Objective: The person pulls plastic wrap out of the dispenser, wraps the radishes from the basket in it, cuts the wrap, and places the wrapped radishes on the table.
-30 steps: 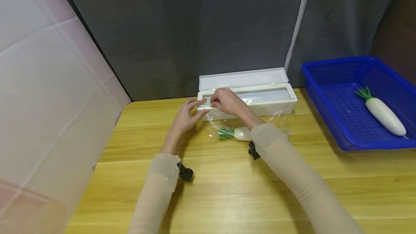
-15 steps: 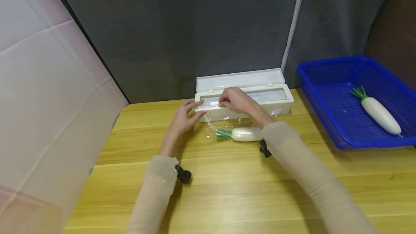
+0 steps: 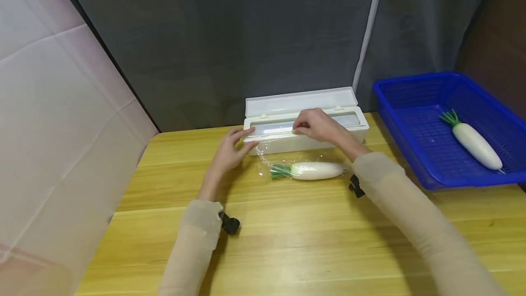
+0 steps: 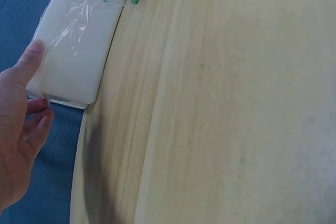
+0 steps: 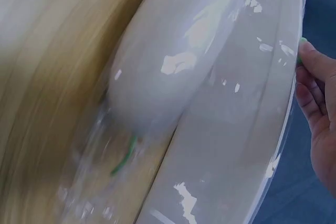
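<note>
Green tab (image 5: pixel 301 52) is pinched by right fingers (image 3: pixel 302 123) | white box (image 3: pixel 296 144) is held by left fingers (image 3: pixel 244 134), stretched rightward from them

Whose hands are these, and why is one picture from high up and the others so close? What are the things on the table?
There's no robot here, just a person's two bare hands. The high picture comes from a camera worn on the head; each close one comes from a camera on a wrist. On the wooden table sits a long white box with its lid open. In front lies a white radish with clear film around it. Off to the right, a blue basket holds another radish. The left hand holds the box's left end. The right hand pinches a small green piece at the box's front edge.
</note>
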Demonstrator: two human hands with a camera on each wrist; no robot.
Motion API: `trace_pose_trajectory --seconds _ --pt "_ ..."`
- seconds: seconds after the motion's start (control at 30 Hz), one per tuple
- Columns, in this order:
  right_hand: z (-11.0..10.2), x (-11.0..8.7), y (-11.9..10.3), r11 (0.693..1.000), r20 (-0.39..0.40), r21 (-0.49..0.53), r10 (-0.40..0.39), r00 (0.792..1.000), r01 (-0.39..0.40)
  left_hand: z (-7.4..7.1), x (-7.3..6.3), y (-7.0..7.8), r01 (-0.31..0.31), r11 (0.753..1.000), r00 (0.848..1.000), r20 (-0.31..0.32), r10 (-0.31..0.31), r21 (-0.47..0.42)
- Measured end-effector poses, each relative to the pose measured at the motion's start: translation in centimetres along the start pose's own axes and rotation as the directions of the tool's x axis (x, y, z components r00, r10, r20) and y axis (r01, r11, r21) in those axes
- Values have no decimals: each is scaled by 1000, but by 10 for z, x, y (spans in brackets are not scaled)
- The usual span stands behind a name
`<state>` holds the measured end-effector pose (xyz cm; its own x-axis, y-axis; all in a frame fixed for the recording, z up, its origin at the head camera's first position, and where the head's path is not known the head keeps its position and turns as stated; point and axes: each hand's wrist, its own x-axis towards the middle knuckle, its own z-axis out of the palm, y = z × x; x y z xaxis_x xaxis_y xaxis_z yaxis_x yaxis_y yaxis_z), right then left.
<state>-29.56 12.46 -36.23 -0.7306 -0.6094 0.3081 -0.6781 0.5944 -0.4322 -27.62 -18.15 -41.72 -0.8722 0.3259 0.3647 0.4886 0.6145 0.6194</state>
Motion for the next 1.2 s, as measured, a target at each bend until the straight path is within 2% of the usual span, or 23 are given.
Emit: trace_pose_trajectory --seconds 0.4,0.73,0.97,1.2 --pt "-17 -9 8 999 64 -25 -23 998 25 1 1 2 -30 999 999 -25 30 -12" --pt "-31 -18 14 998 118 -55 -25 993 31 4 1 8 -9 1000 1000 2 9 7" --pt "-47 -31 25 993 118 -97 -51 992 62 3 1 11 15 1000 1000 12 -15 2" --pt "-62 -45 34 991 132 -134 12 991 6 2 1 10 16 1000 1000 10 -16 8"
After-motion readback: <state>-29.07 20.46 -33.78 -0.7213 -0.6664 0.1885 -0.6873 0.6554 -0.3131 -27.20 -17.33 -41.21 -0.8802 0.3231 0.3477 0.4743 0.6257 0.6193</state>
